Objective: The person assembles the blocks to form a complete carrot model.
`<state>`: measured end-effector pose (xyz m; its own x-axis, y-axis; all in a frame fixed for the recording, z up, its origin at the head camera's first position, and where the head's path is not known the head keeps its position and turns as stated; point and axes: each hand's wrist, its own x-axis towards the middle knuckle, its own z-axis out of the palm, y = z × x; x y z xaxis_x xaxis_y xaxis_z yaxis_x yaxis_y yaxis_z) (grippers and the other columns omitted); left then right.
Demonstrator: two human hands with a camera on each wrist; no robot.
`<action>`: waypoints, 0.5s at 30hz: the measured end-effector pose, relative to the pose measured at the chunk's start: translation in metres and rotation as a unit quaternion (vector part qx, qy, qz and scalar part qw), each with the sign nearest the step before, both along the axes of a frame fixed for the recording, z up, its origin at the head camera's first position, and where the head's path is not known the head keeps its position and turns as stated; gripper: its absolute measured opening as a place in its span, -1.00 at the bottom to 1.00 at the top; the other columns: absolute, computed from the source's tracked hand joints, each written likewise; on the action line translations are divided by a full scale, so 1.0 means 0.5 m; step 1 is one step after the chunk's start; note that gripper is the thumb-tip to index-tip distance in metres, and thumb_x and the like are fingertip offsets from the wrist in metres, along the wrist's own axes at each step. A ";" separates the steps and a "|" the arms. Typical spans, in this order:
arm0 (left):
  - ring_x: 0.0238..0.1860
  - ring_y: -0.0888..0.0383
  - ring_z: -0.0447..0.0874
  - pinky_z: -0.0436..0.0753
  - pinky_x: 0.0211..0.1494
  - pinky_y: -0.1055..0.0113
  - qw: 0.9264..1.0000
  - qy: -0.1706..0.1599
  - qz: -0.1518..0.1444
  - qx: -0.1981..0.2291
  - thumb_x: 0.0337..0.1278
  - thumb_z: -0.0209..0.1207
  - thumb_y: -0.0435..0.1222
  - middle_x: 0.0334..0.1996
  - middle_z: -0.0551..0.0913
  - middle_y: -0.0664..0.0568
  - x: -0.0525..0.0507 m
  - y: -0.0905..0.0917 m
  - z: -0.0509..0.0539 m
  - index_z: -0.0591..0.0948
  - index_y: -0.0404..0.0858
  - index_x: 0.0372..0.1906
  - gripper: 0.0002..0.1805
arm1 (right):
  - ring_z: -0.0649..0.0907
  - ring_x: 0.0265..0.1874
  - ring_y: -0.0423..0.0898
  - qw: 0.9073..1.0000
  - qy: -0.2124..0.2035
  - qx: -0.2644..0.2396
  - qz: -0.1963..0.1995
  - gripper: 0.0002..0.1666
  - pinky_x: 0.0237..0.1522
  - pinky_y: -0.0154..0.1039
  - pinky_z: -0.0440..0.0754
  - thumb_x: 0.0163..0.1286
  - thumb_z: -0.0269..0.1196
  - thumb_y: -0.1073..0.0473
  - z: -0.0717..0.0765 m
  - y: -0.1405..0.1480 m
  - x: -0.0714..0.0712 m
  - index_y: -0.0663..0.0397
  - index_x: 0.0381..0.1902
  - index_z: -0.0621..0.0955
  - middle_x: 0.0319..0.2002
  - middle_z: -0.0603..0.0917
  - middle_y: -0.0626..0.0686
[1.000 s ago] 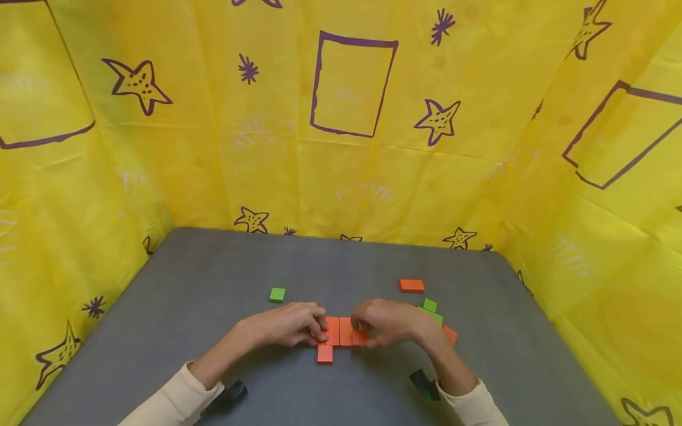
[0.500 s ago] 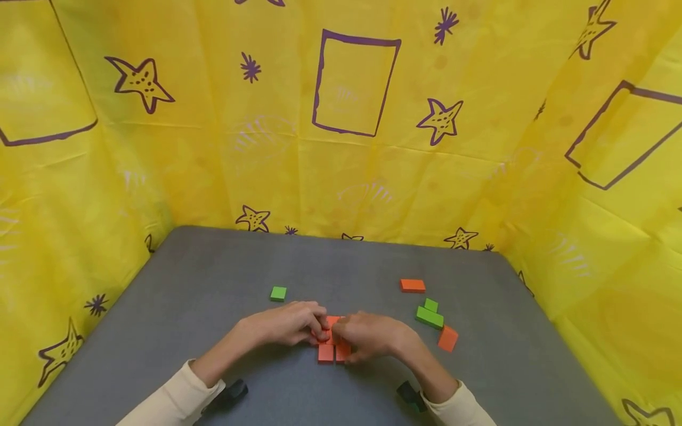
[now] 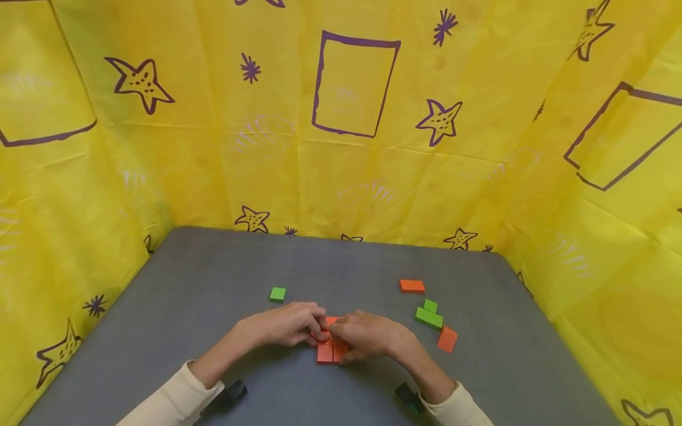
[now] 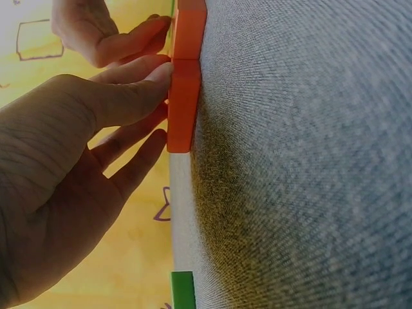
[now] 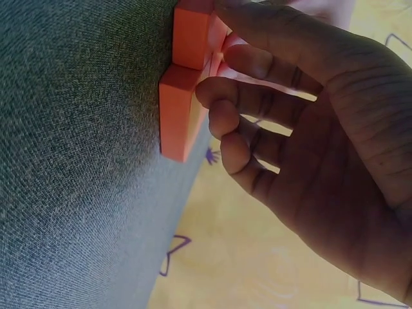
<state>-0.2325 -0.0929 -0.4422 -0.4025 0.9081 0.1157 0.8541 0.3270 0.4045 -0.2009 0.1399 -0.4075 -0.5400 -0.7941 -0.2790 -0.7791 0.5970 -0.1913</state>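
Observation:
Several flat orange blocks [image 3: 324,355] lie side by side on the grey table, partly covered by both hands. My left hand [image 3: 293,324] rests its fingertips and thumb on the left end of the group. In the left wrist view, they touch the top of an orange block [image 4: 183,106]. Over the right side is my right hand [image 3: 370,332], its thumb against the right side of a small front block. The right wrist view shows that thumb at a small orange block [image 5: 192,37]; the other fingers curl loosely beside another orange block [image 5: 175,114].
A green square block [image 3: 277,294] lies beyond the left hand. To the right are an orange block [image 3: 412,286], two green blocks [image 3: 428,318] that touch, and another orange block [image 3: 447,338]. A yellow patterned cloth [image 3: 351,177] surrounds the grey table [image 3: 224,260].
My right hand has moved left and nearer, with a small orange block now beside the front one. The gap between those two has closed. My left hand has stayed in place.

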 end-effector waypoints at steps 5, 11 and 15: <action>-0.10 0.33 0.56 0.65 0.10 0.39 1.000 0.002 0.000 -0.002 0.29 0.39 -0.33 -0.16 0.68 0.21 -0.001 0.002 0.001 0.87 -0.07 -0.21 -0.89 | 0.42 -0.50 -0.30 1.000 -0.001 0.003 -0.004 -0.73 -0.25 -0.37 0.41 0.32 0.50 0.02 0.000 0.000 -0.001 -0.08 -0.18 0.62 -0.48 0.44 -0.21; -0.12 0.32 0.57 0.65 0.08 0.42 1.000 0.011 -0.003 0.001 0.29 0.39 -0.35 -0.17 0.68 0.19 0.001 0.001 0.006 0.87 -0.08 -0.20 -0.88 | 0.41 -0.49 -0.32 1.000 -0.016 -0.005 -0.010 -0.71 -0.23 -0.38 0.39 0.35 0.47 -0.05 0.003 0.005 -0.006 -0.08 -0.15 0.63 -0.48 0.44 -0.21; -0.07 0.31 0.61 0.66 0.12 0.40 1.000 0.008 -0.001 -0.001 0.28 0.40 -0.33 -0.12 0.72 0.17 0.001 0.000 0.005 0.87 -0.07 -0.15 -0.87 | 0.45 -0.44 -0.30 0.999 -0.007 -0.019 -0.037 -0.73 -0.21 -0.38 0.47 0.40 0.43 -0.05 0.013 0.027 -0.018 -0.05 -0.20 0.61 -0.40 0.55 -0.15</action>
<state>-0.2319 -0.0927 -0.4396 -0.3991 0.9091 0.1196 0.8606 0.3264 0.3908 -0.2098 0.1536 -0.4011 -0.5939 -0.7619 -0.2584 -0.7298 0.6453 -0.2257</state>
